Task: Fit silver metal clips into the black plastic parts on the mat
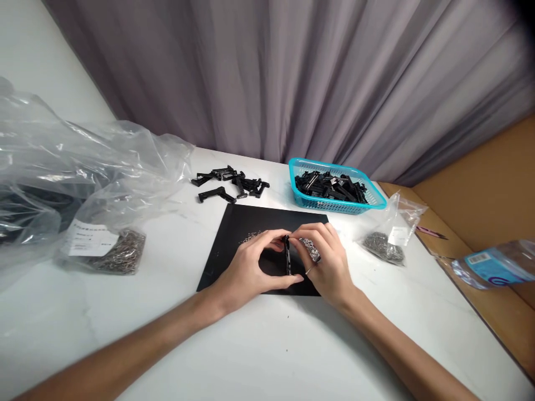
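Note:
Both hands meet over a black mat (234, 234) on the white table. My left hand (246, 270) pinches a small black plastic clip (287, 257) between thumb and fingers, holding it upright. My right hand (328, 262) closes on the same clip from the right, with a bunch of small metal springs (311, 247) tucked against its fingers. A few more loose springs (249, 237) lie on the mat just beyond my left hand.
A loose pile of black clips (229, 182) lies behind the mat. A turquoise basket (298, 170) holds more clips. Clear plastic bags (83, 167) and a bag of springs (119, 250) sit left; a small spring bag (384, 242) and a plastic bottle (493, 267) right.

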`<state>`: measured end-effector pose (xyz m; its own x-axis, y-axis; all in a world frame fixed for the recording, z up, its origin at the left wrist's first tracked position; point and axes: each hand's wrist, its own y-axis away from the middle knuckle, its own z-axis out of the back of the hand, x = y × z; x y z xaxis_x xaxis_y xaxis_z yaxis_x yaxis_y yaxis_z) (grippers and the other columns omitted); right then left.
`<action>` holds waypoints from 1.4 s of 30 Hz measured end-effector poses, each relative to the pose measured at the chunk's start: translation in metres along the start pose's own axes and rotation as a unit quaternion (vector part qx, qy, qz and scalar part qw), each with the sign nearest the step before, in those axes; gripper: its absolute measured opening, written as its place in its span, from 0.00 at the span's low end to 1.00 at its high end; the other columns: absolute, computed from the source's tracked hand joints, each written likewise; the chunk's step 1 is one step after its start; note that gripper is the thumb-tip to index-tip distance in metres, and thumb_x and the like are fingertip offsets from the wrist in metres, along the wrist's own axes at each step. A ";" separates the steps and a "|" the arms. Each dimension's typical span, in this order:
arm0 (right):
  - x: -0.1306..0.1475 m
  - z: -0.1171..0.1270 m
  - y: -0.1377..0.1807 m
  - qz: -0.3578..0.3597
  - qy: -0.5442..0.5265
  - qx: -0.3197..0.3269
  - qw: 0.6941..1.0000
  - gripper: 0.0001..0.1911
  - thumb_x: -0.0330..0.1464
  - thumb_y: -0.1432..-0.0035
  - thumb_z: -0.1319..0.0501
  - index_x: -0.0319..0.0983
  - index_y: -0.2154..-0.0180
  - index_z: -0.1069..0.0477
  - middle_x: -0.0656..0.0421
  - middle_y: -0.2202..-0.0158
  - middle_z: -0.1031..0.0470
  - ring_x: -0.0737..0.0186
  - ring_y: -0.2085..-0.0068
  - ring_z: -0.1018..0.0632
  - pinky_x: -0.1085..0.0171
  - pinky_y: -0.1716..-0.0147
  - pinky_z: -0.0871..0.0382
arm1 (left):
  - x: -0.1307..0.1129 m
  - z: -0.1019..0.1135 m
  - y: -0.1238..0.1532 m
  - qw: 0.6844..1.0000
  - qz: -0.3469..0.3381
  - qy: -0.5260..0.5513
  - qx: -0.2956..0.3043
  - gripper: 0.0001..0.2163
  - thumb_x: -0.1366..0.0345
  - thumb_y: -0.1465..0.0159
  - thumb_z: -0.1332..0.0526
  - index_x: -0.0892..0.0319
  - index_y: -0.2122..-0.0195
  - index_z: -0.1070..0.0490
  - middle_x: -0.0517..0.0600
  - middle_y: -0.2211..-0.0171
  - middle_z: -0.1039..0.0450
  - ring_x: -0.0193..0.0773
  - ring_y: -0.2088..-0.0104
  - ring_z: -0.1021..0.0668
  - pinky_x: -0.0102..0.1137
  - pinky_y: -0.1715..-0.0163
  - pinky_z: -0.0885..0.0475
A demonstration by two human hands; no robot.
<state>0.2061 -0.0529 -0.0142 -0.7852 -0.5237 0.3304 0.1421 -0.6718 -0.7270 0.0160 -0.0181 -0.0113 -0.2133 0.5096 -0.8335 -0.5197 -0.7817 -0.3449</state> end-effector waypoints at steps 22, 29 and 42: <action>-0.001 -0.011 0.015 0.086 0.008 -0.049 0.995 0.19 0.23 0.30 0.43 0.43 0.42 0.27 0.51 0.53 0.18 0.57 0.57 0.15 0.61 0.62 0.18 | -0.002 0.001 0.001 1.000 0.002 0.015 -0.013 0.28 0.61 0.47 0.22 0.54 0.45 0.27 0.51 0.53 0.20 0.46 0.54 0.18 0.43 0.47 0.21; -0.003 -0.010 0.010 0.015 -0.023 -0.033 0.999 0.13 0.26 0.29 0.42 0.44 0.50 0.22 0.54 0.58 0.18 0.60 0.60 0.16 0.61 0.63 0.18 | 0.001 0.002 -0.001 0.999 0.027 0.023 -0.006 0.31 0.59 0.48 0.22 0.55 0.44 0.26 0.52 0.53 0.19 0.47 0.53 0.17 0.44 0.47 0.21; 0.006 -0.002 0.004 -0.016 0.063 -0.056 0.996 0.05 0.30 0.30 0.38 0.44 0.58 0.23 0.56 0.62 0.18 0.60 0.64 0.20 0.61 0.69 0.29 | -0.001 0.000 -0.002 1.000 0.018 -0.002 -0.011 0.31 0.57 0.48 0.22 0.54 0.45 0.27 0.50 0.53 0.19 0.46 0.55 0.17 0.44 0.48 0.21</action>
<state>0.2008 -0.0572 -0.0166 -0.8590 -0.4276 0.2815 0.0529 -0.6211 -0.7820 0.0177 -0.0173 -0.0099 -0.2342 0.4824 -0.8440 -0.4939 -0.8068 -0.3241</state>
